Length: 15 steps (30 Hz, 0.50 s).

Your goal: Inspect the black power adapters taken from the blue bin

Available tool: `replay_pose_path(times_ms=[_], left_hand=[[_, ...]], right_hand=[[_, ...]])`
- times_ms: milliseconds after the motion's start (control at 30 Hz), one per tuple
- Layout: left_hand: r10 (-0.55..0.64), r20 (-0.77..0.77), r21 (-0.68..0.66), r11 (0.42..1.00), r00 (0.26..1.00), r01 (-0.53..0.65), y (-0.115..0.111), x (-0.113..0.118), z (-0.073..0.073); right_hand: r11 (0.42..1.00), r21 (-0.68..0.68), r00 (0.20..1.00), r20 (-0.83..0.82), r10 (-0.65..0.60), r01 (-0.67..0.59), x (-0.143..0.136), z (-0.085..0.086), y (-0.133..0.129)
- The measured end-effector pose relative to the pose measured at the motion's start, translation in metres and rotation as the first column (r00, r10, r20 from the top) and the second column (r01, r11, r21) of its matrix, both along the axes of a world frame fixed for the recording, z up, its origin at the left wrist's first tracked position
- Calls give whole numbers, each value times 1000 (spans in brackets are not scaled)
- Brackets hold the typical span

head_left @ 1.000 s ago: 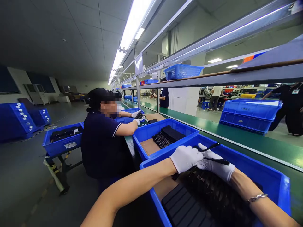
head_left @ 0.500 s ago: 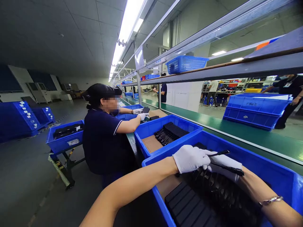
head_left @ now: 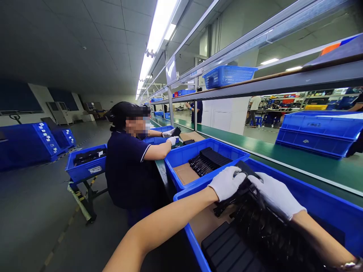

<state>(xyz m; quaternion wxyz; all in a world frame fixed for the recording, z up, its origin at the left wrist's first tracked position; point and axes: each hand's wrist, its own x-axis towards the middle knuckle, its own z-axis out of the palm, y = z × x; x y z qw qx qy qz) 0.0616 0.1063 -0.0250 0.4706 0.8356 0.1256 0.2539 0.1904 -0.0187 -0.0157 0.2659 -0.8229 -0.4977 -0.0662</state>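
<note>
Both of my hands wear white gloves and hover over the near blue bin (head_left: 320, 204). My left hand (head_left: 228, 183) is closed on the black cable of a black power adapter (head_left: 247, 169), its fingers pinched beside the block. On the other side, my right hand (head_left: 276, 194) grips the same adapter, with its fingers partly hidden. A tangle of black cords (head_left: 255, 217) lies below the hands. A row of black adapter blocks (head_left: 227, 251) fills the bin's front part, beside bare cardboard (head_left: 202, 226).
A second blue bin (head_left: 172, 173) with more black adapters adjoins mine. A co-worker (head_left: 127, 166) in a dark shirt sits to the left, handling a black block. Stacked blue bins (head_left: 320, 132) stand on the green bench (head_left: 235, 139). Overhead, a shelf holds a blue basket (head_left: 229, 76).
The adapter block now shows upright between my hands, where before only cord ends stuck out from them. My right hand has turned and moved apart from the left. The view has shifted slightly left.
</note>
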Motion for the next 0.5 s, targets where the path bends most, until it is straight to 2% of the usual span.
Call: replay_pose_path(times_ms=[100,200,267,333,400,433,500], left_hand=[[-64,-51,-250,967,997,49,4,5,-5],[-174,-32,-507,852,984,134,7,7,-8],[-199,-2,-631,761,980,153,10,9,-12],[-176,24,-698,701,984,143,13,11,-19],[-126,63,-711,690,990,133,16,14,-25],[-98,98,-709,692,990,139,17,15,-26],[-55,193,-684,709,980,174,18,17,-25]], right_hand=[[990,-98,987,137,-88,102,-16,-5,2],[978,-197,942,334,-2,72,-35,-10,3],[965,-259,891,443,96,25,-44,-14,5],[954,-300,822,539,186,-19,-47,-16,7],[953,-296,767,596,237,-65,-46,-15,7],[960,-262,778,581,238,-98,-45,-13,7],[986,-99,881,444,166,-136,-42,-6,4]])
